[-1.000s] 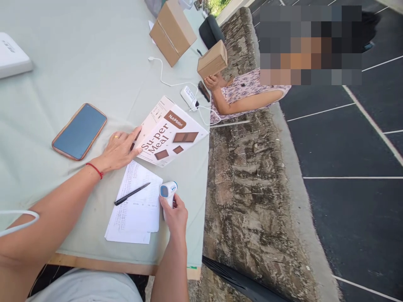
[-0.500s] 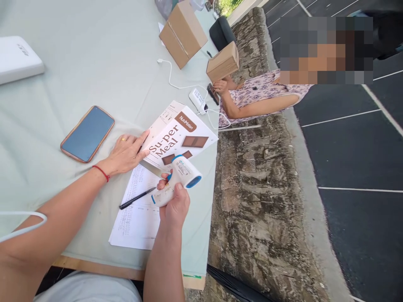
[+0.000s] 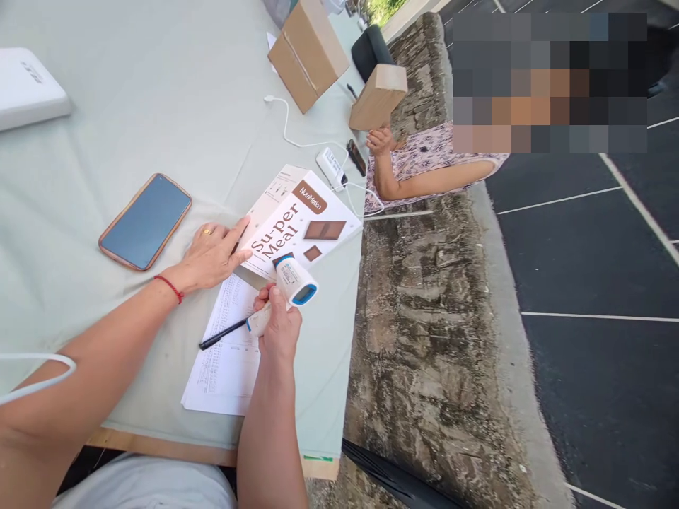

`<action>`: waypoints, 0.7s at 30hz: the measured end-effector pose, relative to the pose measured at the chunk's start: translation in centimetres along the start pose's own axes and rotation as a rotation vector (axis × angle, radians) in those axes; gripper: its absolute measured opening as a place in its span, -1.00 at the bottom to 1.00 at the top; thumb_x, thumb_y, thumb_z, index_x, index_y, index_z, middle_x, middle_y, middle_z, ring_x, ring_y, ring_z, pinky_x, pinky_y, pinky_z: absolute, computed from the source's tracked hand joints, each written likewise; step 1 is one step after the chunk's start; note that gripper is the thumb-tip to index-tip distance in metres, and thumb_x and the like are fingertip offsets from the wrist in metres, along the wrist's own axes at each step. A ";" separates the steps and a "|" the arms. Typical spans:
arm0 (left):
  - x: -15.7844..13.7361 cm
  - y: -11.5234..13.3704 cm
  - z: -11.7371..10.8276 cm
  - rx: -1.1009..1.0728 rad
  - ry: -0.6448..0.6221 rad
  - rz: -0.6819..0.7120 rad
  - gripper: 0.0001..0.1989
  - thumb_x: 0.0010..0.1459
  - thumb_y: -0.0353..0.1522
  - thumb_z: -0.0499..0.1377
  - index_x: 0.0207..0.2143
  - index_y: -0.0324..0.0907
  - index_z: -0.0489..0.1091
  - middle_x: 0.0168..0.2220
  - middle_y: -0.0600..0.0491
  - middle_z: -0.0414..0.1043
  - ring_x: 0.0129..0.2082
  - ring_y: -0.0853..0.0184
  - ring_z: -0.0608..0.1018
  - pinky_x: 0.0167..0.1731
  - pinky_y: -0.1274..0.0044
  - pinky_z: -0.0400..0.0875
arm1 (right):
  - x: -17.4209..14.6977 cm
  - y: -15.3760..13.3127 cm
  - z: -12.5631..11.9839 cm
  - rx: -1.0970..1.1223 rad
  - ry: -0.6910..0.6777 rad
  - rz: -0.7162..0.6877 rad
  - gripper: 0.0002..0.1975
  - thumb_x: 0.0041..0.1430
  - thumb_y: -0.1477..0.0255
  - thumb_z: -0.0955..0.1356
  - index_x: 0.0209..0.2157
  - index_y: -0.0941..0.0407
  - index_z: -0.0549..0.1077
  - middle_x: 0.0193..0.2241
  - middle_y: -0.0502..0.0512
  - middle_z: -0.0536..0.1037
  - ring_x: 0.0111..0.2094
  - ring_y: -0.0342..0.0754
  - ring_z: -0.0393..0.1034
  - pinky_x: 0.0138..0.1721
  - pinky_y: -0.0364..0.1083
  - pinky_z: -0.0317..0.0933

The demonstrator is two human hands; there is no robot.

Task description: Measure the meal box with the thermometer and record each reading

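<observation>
My right hand [image 3: 281, 325] is closed round the handle of a white and blue infrared thermometer [image 3: 291, 277], its small display facing back. The thermometer's head is over the near side of a white and brown "Su-per Meal" box [image 3: 283, 212]. My left hand [image 3: 215, 256] lies on the table with fingers stretched, index finger and thumb touching the box's left side. Below the box are printed sheets [image 3: 220, 378] with a black pen [image 3: 225, 334] across them. A smartphone [image 3: 146, 223] lies left of my left hand, screen up.
Across the table [image 3: 159, 92], a person's hand [image 3: 379, 141] holds a small cardboard box [image 3: 379, 97]. Near it are a larger carton [image 3: 308, 56], a white device with a cable [image 3: 332, 168] and a dark phone-like object [image 3: 356, 157]. A white case [image 3: 29, 88] stands far left.
My right hand has drawn the thermometer slightly left and turned it, so its display now shows. The other person's small box has tilted up. My left hand stays at the Su-per Meal box.
</observation>
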State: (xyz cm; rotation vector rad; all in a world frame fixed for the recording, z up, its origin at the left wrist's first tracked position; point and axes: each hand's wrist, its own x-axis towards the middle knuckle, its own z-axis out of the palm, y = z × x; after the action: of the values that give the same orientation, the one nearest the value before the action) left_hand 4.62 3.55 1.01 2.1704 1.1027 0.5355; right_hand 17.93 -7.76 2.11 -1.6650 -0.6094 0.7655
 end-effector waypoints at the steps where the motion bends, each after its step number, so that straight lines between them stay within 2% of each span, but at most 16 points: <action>1: 0.0 0.0 0.1 0.000 0.002 0.001 -0.32 0.36 -0.11 -0.15 0.40 -0.31 -0.08 0.02 -0.22 0.36 0.07 0.03 0.33 0.18 0.20 0.08 | 0.0 0.0 0.0 0.014 0.003 0.004 -0.54 -0.08 0.04 0.44 -0.36 0.16 0.42 -0.59 -0.08 0.38 -0.57 -0.18 0.22 -0.51 -0.16 0.12; 9: 0.0 -0.4 0.4 -0.001 0.037 0.035 -0.34 0.37 -0.11 -0.16 0.40 -0.23 -0.08 0.03 -0.17 0.37 0.08 0.04 0.34 0.17 0.19 0.10 | -0.1 -0.2 0.0 0.062 0.019 0.025 -0.58 -0.10 0.12 0.46 -0.34 0.17 0.43 -0.60 -0.09 0.38 -0.57 -0.19 0.23 -0.51 -0.16 0.11; 16: 0.0 0.0 0.0 0.029 -0.017 0.009 -0.33 0.37 -0.13 -0.16 0.40 -0.31 -0.11 0.04 -0.23 0.36 0.09 0.01 0.32 0.19 0.20 0.07 | -0.3 -0.1 0.2 0.033 0.007 0.010 -0.62 -0.04 0.12 0.43 -0.38 0.16 0.41 -0.62 -0.10 0.35 -0.59 -0.18 0.19 -0.53 -0.15 0.08; 21: 0.1 -0.2 0.2 0.021 0.006 0.019 -0.33 0.37 -0.13 -0.15 0.40 -0.29 -0.10 0.03 -0.21 0.36 0.08 0.03 0.32 0.18 0.19 0.09 | -0.4 -0.5 0.1 0.065 -0.004 0.053 -0.59 -0.06 0.15 0.45 -0.27 0.17 0.44 -0.59 -0.11 0.36 -0.57 -0.19 0.19 -0.51 -0.15 0.09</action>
State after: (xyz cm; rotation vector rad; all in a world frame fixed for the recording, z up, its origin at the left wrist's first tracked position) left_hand 4.68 3.65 0.78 2.2000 1.0970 0.5420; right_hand 17.56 -7.87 2.69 -1.6259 -0.5400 0.8185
